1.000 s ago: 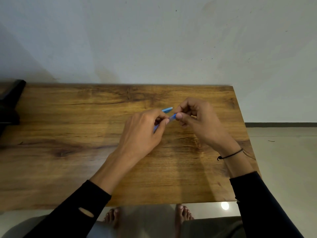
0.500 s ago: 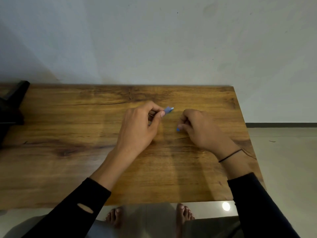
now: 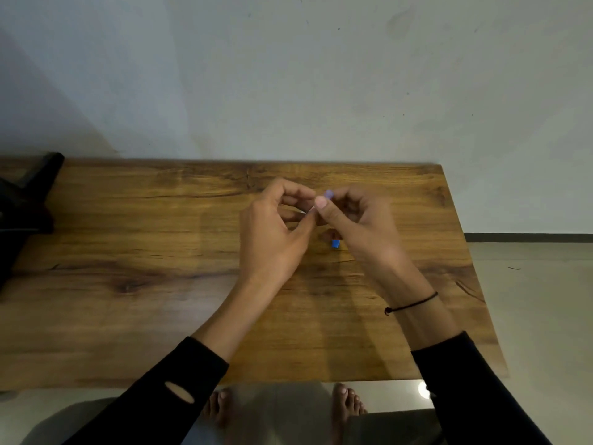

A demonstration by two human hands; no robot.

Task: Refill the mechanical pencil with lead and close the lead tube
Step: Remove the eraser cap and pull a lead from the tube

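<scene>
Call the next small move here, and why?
Probably pick up the blue cap. It lies loose on the table under the right hand, while both hands pinch a small bluish piece at their fingertips; what that piece is stays unclear.

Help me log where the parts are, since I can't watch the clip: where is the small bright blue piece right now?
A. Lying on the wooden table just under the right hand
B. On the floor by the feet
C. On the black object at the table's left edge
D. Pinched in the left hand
A: the small blue piece lies on the wooden table, beside the right hand.
</scene>
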